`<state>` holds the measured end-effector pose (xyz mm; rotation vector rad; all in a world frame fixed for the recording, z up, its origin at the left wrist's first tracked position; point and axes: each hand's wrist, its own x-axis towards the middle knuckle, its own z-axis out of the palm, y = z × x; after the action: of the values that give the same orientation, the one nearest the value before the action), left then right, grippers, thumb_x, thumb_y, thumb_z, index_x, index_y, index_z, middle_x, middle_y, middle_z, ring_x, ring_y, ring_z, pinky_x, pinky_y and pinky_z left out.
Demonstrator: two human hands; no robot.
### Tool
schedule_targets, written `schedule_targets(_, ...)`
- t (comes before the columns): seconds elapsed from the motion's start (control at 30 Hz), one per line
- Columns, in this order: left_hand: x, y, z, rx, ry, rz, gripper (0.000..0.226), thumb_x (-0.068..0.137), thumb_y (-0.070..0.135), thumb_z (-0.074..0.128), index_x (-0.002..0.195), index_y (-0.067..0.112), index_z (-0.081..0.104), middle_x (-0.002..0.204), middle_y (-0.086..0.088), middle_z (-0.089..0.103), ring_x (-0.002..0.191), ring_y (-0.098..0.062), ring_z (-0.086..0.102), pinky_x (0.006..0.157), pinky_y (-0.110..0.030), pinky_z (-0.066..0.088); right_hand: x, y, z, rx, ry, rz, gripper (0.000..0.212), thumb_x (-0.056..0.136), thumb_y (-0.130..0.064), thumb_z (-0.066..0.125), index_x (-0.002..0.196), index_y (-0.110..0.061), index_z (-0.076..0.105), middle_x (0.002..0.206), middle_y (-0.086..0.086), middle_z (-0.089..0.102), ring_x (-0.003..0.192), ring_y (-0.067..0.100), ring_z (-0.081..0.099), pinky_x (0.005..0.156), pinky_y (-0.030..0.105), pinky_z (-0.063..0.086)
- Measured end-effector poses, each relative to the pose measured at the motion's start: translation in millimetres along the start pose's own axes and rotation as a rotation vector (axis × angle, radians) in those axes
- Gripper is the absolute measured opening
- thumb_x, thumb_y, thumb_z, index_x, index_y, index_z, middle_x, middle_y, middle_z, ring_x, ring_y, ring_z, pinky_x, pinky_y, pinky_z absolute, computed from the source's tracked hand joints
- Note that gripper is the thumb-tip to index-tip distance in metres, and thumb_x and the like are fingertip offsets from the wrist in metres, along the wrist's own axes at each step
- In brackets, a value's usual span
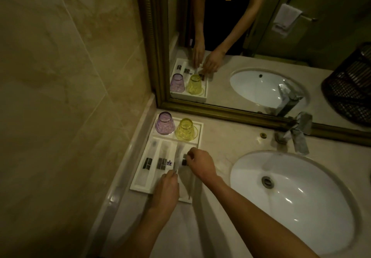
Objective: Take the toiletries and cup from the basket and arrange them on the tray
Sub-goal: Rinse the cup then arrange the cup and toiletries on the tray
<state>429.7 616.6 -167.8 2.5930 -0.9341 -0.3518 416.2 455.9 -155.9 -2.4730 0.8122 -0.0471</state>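
Two hands pinch one blurred sachet over the white tray (140,185): our left hand (167,189) grips its near end, our right hand (200,164) its far end. Its long axis runs away from us, above the third slot. We count two packets already slotted and two upturned cups, purple (164,123) and yellow (185,129), behind.
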Motion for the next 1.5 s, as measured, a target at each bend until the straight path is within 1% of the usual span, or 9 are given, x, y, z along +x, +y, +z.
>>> schedule_targets(0.13, -8, 4, -7, -0.008, 0.046, 0.025, 0.039, 0.099, 0.016, 0.051, 0.138, 0.015, 0.053, 0.133, -0.004, 0.061, 0.117, -0.017, 0.058, 0.102, -0.029, 0.046, 12, -20, 9, 0.386, -0.252, 0.287, 0.043, 0.084, -0.045, 0.069, 0.076, -0.004, 0.077, 0.076, 0.013, 0.078, 0.073, 0.025, 0.074, 0.077, 0.035, 0.059)
schedule_targets(0.27, -17, 6, -16, 0.059, 0.086, 0.108, 0.041, 0.103, 0.024, 0.045, 0.143, 0.019, 0.049, 0.137, 0.000, 0.059, 0.121, -0.012, 0.055, 0.106, -0.026, 0.042, 20, -15, 22, 0.515, -0.282, 0.402, 0.024, 0.072, -0.021, 0.083, 0.060, -0.007, 0.068, 0.058, 0.009, 0.069, 0.055, 0.021, 0.069, 0.067, 0.038, 0.063)
schedule_targets(0.37, -22, -1, -21, -0.072, 0.191, 0.142, 0.029, 0.097, 0.031, 0.054, 0.121, 0.024, 0.067, 0.123, 0.006, 0.069, 0.106, -0.007, 0.063, 0.090, -0.020, 0.050, 20, -12, 17, 0.633, -0.299, 0.432, 0.015, 0.076, -0.008, 0.080, 0.070, 0.001, 0.070, 0.057, 0.009, 0.064, 0.048, 0.016, 0.057, 0.046, 0.026, 0.044)
schedule_targets(0.47, -22, 0, -32, -0.467, 0.263, -0.207, 0.013, 0.090, 0.035, 0.068, 0.098, 0.026, 0.064, 0.097, 0.007, 0.070, 0.085, -0.011, 0.067, 0.067, -0.022, 0.050, 21, -7, 5, 0.836, -0.358, 0.445, 0.012, 0.084, -0.008, 0.076, 0.081, 0.004, 0.073, 0.061, 0.010, 0.062, 0.047, 0.012, 0.048, 0.047, 0.024, 0.035)
schedule_targets(0.6, -9, 2, -35, -1.137, -0.106, -0.603, 0.021, 0.092, 0.027, 0.069, 0.107, 0.012, 0.067, 0.092, -0.010, 0.079, 0.074, -0.027, 0.074, 0.057, -0.031, 0.051, 21, -4, -8, 0.974, -0.506, 0.379, 0.031, 0.084, -0.019, 0.078, 0.102, 0.006, 0.076, 0.095, 0.024, 0.068, 0.065, 0.018, 0.057, 0.056, 0.024, 0.040)
schedule_targets(0.77, -12, 9, -41, -1.221, -0.144, -0.587, 0.019, 0.096, 0.018, 0.061, 0.097, 0.003, 0.073, 0.089, -0.012, 0.080, 0.075, -0.028, 0.077, 0.064, -0.034, 0.051, 16, -9, -25, 1.101, -0.452, 0.347, 0.028, 0.091, -0.013, 0.071, 0.106, 0.010, 0.073, 0.104, 0.024, 0.075, 0.091, 0.030, 0.070, 0.088, 0.041, 0.054)
schedule_targets(0.97, -15, 2, -45, -1.288, -0.247, -0.557, 0.023, 0.095, 0.017, 0.064, 0.109, 0.000, 0.071, 0.094, -0.014, 0.080, 0.086, -0.032, 0.076, 0.069, -0.035, 0.054, 18, -10, -30, 1.105, -0.261, 0.390, 0.017, 0.089, -0.019, 0.074, 0.085, -0.003, 0.074, 0.087, 0.016, 0.071, 0.081, 0.026, 0.062, 0.071, 0.033, 0.048)
schedule_targets(1.17, -11, 3, -51, -1.425, -0.295, -0.650, 0.039, 0.101, 0.034, 0.053, 0.111, 0.001, 0.071, 0.102, -0.022, 0.077, 0.091, -0.037, 0.074, 0.073, -0.040, 0.054, 14, -15, -33, 1.257, -0.382, 0.354, 0.029, 0.098, -0.017, 0.062, 0.114, 0.006, 0.071, 0.101, 0.015, 0.076, 0.089, 0.025, 0.070, 0.089, 0.039, 0.052)
schedule_targets(1.5, -10, 7, -50, -1.220, -0.158, -0.611, 0.014, 0.090, 0.015, 0.071, 0.103, 0.011, 0.071, 0.094, -0.010, 0.079, 0.084, -0.024, 0.077, 0.072, -0.034, 0.057, 14, -22, -40, 0.924, -0.345, 0.269, 0.037, 0.085, -0.039, 0.078, 0.103, -0.006, 0.073, 0.088, 0.006, 0.076, 0.079, 0.021, 0.069, 0.075, 0.037, 0.054)
